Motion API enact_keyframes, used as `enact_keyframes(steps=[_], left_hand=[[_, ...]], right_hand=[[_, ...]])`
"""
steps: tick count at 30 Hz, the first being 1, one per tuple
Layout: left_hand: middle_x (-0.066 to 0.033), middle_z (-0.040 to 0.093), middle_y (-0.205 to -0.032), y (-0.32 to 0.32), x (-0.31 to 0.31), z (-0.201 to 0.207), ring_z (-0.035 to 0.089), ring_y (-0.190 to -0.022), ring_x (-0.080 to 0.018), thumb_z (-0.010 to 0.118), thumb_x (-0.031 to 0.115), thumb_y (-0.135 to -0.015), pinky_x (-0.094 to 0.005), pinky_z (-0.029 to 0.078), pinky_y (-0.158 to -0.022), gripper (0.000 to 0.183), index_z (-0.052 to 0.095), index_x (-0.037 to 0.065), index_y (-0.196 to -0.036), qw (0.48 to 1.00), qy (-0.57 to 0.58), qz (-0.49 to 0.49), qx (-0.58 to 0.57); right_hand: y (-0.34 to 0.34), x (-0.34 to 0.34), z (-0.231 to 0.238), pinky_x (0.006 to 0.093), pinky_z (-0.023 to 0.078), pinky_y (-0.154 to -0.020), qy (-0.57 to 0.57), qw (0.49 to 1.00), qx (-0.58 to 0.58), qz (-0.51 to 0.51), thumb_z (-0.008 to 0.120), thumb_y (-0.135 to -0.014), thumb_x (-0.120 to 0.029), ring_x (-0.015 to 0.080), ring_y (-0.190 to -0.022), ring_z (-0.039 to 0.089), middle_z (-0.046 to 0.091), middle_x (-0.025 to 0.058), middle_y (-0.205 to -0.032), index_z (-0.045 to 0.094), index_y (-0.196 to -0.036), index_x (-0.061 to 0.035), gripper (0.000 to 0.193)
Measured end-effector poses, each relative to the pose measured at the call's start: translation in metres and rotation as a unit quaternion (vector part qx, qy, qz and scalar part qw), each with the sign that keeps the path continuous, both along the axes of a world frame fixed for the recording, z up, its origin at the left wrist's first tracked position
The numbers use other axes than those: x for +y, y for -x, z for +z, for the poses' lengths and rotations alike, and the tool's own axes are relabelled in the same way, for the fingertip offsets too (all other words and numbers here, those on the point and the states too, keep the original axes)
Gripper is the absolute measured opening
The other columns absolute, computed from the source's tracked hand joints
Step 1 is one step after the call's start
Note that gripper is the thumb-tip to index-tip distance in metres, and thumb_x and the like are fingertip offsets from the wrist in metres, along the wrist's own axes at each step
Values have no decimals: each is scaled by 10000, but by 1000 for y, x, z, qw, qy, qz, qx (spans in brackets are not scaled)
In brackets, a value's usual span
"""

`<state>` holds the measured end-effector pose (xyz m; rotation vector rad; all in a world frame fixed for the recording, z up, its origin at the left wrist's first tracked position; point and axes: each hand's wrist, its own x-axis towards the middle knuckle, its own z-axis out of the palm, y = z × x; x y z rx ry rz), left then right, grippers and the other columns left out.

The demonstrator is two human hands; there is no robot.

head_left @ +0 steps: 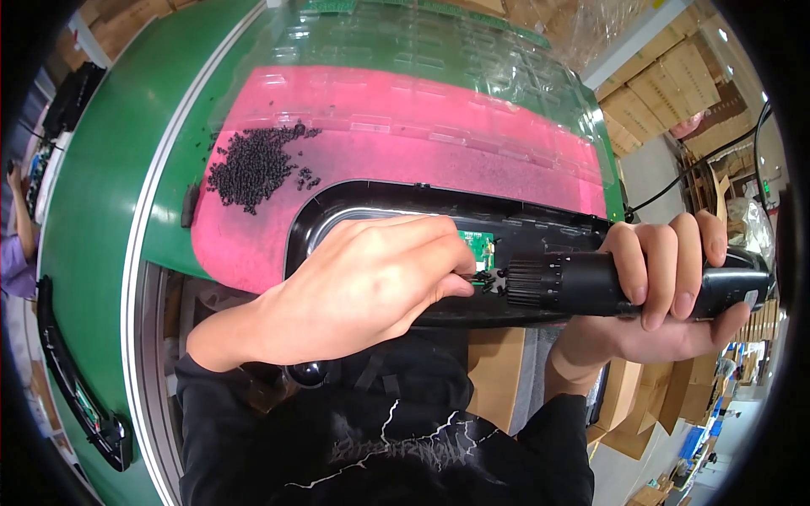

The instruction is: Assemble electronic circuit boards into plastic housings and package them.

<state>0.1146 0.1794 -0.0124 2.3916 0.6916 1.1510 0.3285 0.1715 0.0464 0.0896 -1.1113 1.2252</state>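
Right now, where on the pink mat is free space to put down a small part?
The pink mat is bare to the right of the heap of black screws, up to its right edge. It is crowded near the black housing, where the left hand and right hand hold the electric screwdriver.

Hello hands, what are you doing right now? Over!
Right hand wrapped around black electric screwdriver, tip at green circuit board. Left hand pinching at the tip, resting on black housing. Pile of black screws on pink mat.
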Motion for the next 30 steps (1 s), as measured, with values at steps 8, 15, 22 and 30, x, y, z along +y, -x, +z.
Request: enact_keyframes(steps=[8,15,22,30], left_hand=[[-105,601,-785,2,0,-4,606,-711,-293,733,52,-723,-374,477,-621,201,585,10,-851,1000,-10,0,2],[-92,625,-821,1,5,-1,623,-768,-276,758,130,-707,-370,475,-701,262,608,19,-890,998,14,-49,-34],[-70,628,-798,2,3,-3,631,-780,-243,760,104,-681,-341,461,-724,231,616,18,-841,999,-46,13,14],[-114,635,-781,20,23,-5,629,-736,-251,681,-17,-754,-321,483,-678,79,617,-24,-800,991,-6,130,-24]], right_hand=[[-3,2,-8,280,439,-486,-68,997,-27,4,670,-840,-412,112,-450,512,556,10,-647,470,-985,-95,402],[4,4,-9,221,477,-455,-45,999,-1,11,682,-763,-298,71,-403,515,543,-3,-575,462,-895,-82,336],[9,12,-17,220,437,-412,-47,998,-34,25,705,-768,-330,70,-386,492,537,-7,-571,475,-894,-77,364],[-7,12,-19,247,378,-487,-35,989,-101,-99,697,-753,-450,85,-429,446,488,-13,-617,459,-947,-81,481]])
